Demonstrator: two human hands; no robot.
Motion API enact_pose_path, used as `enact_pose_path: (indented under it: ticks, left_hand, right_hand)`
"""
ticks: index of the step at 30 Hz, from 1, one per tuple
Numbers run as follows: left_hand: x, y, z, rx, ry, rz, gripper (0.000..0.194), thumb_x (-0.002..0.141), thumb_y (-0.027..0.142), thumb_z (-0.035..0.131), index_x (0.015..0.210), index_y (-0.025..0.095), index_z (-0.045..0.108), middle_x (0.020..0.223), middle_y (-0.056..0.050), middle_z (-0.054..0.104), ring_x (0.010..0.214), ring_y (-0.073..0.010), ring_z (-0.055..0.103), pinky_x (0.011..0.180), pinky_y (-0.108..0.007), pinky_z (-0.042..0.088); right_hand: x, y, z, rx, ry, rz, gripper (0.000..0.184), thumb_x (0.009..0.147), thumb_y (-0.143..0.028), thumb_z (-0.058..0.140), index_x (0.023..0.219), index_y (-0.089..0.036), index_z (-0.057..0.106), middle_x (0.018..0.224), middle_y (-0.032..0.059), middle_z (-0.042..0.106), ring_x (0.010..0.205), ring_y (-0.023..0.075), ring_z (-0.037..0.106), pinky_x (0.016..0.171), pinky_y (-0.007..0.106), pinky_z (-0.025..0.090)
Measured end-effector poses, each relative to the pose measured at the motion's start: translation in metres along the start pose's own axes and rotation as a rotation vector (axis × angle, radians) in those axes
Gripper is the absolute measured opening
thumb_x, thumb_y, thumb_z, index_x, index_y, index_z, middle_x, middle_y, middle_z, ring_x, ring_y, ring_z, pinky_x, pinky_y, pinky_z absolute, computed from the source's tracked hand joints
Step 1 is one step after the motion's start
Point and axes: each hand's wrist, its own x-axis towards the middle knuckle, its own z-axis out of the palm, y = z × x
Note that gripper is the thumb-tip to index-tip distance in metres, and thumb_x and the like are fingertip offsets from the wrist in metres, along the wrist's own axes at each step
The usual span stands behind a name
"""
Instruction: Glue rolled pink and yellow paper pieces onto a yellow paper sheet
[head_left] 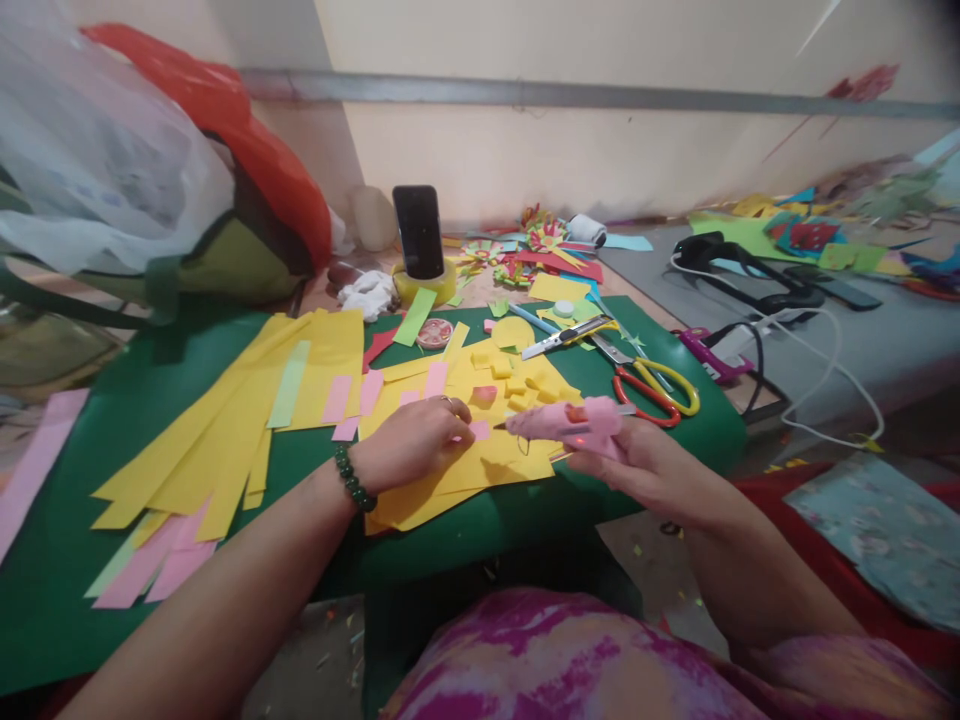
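My right hand (645, 465) is closed around a pink glue gun (566, 420), whose nozzle points left toward a small pink paper piece (478, 430). My left hand (412, 440), with a ring and a dark green bead bracelet, pinches that pink piece against yellow paper sheets (480, 470). Both hands are over a green board (135, 410) strewn with yellow, pink and light green paper strips.
Red-handled scissors (645, 395), yellow-handled scissors (671, 380) and a utility knife (562, 338) lie behind the glue gun. A phone (418, 232) stands in a yellow tape roll. Plastic bags sit at left, cables and paper crafts at right.
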Motion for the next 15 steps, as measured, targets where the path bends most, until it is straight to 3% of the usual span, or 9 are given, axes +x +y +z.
enact_pose_path:
  ticks: [3,6,8,10,15]
  left_hand:
    - [0.0,-0.001,-0.002,-0.003,0.0,-0.067,0.018,0.088,0.02,0.049,0.089,0.019,0.067,0.102,-0.008,0.066,0.093,-0.0216,0.061,0.076,-0.031,0.045]
    - [0.0,-0.002,-0.003,0.022,0.015,-0.182,0.019,0.084,0.027,0.057,0.099,0.016,0.062,0.103,-0.01,0.062,0.094,-0.0245,0.059,0.079,-0.034,0.045]
    - [0.0,-0.002,-0.004,0.024,0.002,-0.257,0.023,0.081,0.031,0.061,0.098,0.015,0.06,0.101,-0.01,0.06,0.091,-0.025,0.059,0.077,-0.034,0.045]
    - [0.001,-0.002,-0.005,0.011,-0.015,-0.312,0.023,0.08,0.033,0.062,0.095,0.016,0.06,0.097,-0.009,0.06,0.088,-0.0245,0.058,0.074,-0.034,0.044]
    - [0.002,-0.002,-0.006,-0.037,-0.022,-0.315,0.018,0.08,0.033,0.061,0.088,0.017,0.059,0.091,-0.007,0.06,0.084,-0.0225,0.057,0.07,-0.031,0.041]
  right_hand:
    - [-0.001,0.012,-0.007,0.014,0.119,0.067,0.037,0.086,-0.054,0.055,0.085,-0.021,0.072,0.075,0.0056,0.07,0.068,0.0223,0.063,0.061,0.033,0.05]
    - [0.007,0.037,-0.009,-0.089,0.381,0.2,0.046,0.085,-0.059,0.05,0.083,-0.017,0.07,0.066,0.0067,0.066,0.06,0.0218,0.06,0.056,0.032,0.046]
    - [0.015,0.055,-0.007,-0.224,0.49,0.303,0.049,0.082,-0.061,0.052,0.08,-0.015,0.069,0.064,0.0084,0.064,0.063,0.0245,0.061,0.057,0.033,0.045]
    - [0.023,0.069,-0.004,-0.358,0.5,0.405,0.046,0.081,-0.057,0.054,0.085,-0.014,0.068,0.073,0.0113,0.067,0.072,0.0276,0.063,0.063,0.034,0.045]
    - [0.033,0.077,0.003,-0.533,0.311,0.588,0.043,0.088,-0.05,0.048,0.1,-0.014,0.067,0.094,0.0164,0.071,0.086,0.03,0.066,0.066,0.034,0.044]
